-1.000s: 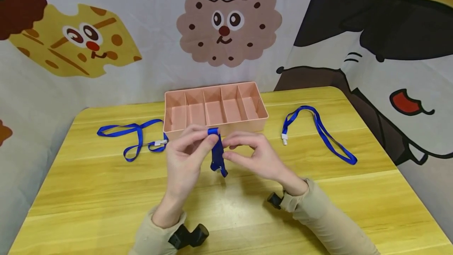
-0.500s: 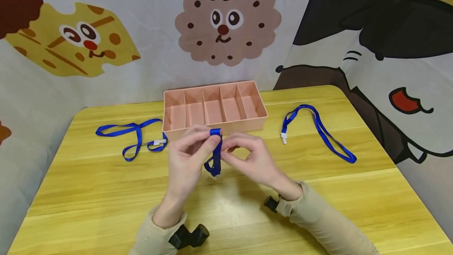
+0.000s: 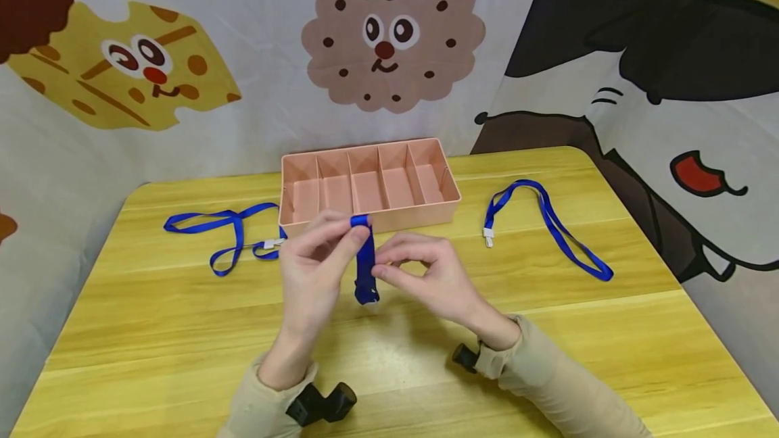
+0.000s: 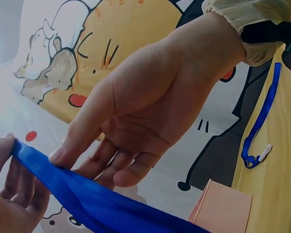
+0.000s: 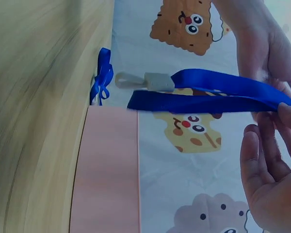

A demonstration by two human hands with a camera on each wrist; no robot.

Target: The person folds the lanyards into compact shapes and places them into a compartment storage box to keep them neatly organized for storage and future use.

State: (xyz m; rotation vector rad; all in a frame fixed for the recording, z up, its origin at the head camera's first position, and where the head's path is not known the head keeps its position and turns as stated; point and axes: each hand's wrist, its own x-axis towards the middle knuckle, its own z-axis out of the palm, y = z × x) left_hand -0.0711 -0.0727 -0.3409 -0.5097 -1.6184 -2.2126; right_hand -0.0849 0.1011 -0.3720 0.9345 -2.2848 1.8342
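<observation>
My left hand (image 3: 313, 262) pinches the folded top of a blue lanyard (image 3: 365, 255) between thumb and fingers, in front of the pink box. The strap hangs down in several layers. My right hand (image 3: 429, 272) pinches the strap's right edge, lower down, with thumb and fingertips. In the left wrist view, the right thumb lies against the blue ribbon (image 4: 102, 199). A white plastic clip (image 5: 157, 81) shows at the far end of the folded strap in the right wrist view.
A pink box (image 3: 426, 215) with several compartments stands at the table's back. Another blue lanyard (image 3: 237, 225) with a white clip lies left of it, and one more lanyard (image 3: 560, 238) lies on the right. A printed cloth (image 3: 255, 113) hangs behind the wooden table (image 3: 152, 336).
Both hands have shifted slightly left with the lanyard. Its hanging lower end has swung, and the loop that showed half a second ago now lies flatter against the strap.
</observation>
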